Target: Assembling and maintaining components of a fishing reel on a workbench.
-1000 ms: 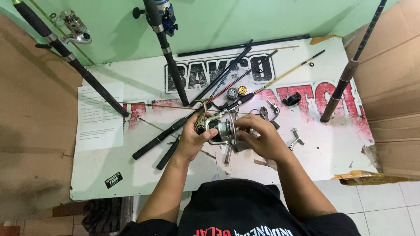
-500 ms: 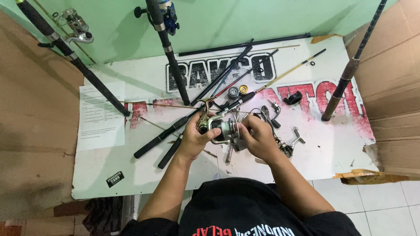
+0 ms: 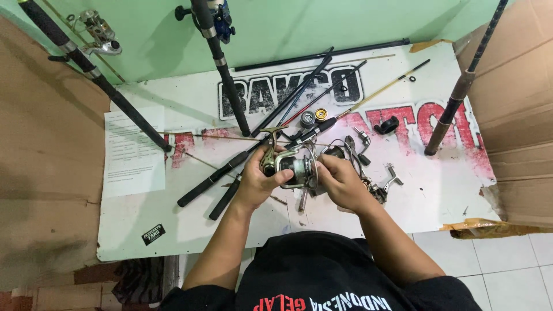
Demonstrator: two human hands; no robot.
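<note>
Spinning reel [image 3: 294, 168], silver with a dark spool, sits gripped between both hands just above the middle of the white desk [image 3: 190, 230]. Left hand [image 3: 259, 178] wraps its fingers around the reel's body from the left side, thumb lying over the spool. Right hand [image 3: 340, 181] clasps the reel's other side, fingers curled onto it. Just right of that hand lie loose reel parts [image 3: 383, 184], among them a bent metal handle. Two small round caps [image 3: 314, 117], one grey and one gold, rest beyond the reel. Several black fishing rods [image 3: 288, 109] lie slanted across the desk, and more lean against the green wall [image 3: 288, 29]. A printed paper sheet [image 3: 132, 152] lies at the desk's left end, well apart from the hands. Brown cardboard [image 3: 46, 173] flanks the desk.
</note>
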